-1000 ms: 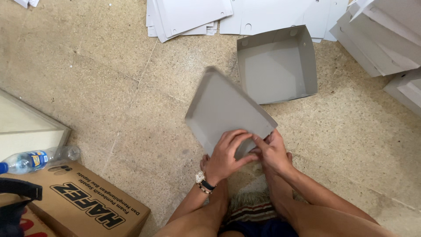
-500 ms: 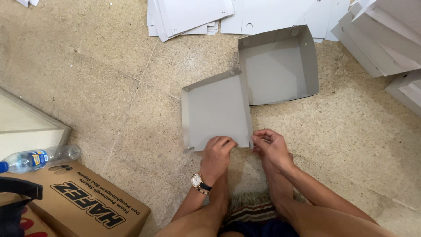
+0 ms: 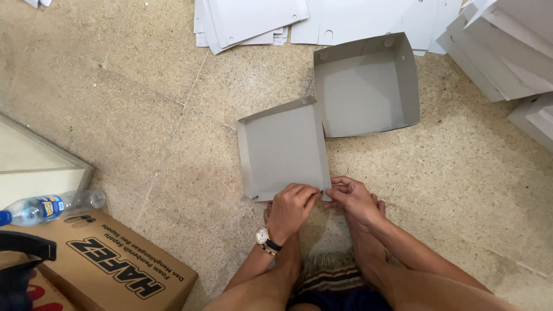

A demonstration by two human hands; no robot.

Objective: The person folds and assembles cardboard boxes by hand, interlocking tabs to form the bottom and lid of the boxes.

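Hands met at the near edge of the flat grey cardboard tray (image 3: 282, 151): I saw my left hand (image 3: 291, 206) and right hand (image 3: 354, 198) both pinching its near right corner flap. Beyond my fingers, just past the tray, sat a folded grey box (image 3: 368, 86); a brown carton (image 3: 115, 265) lay to the left.

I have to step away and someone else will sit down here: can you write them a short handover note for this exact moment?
Left hand: pinching the near edge of the grey cardboard tray.
Right hand: gripping the tray's near right corner.
The tray lies flat on the floor, left and far walls raised; near corner not yet formed.
Done: one folded tray stands just beyond it.
Left: flat blanks are stacked farther out.
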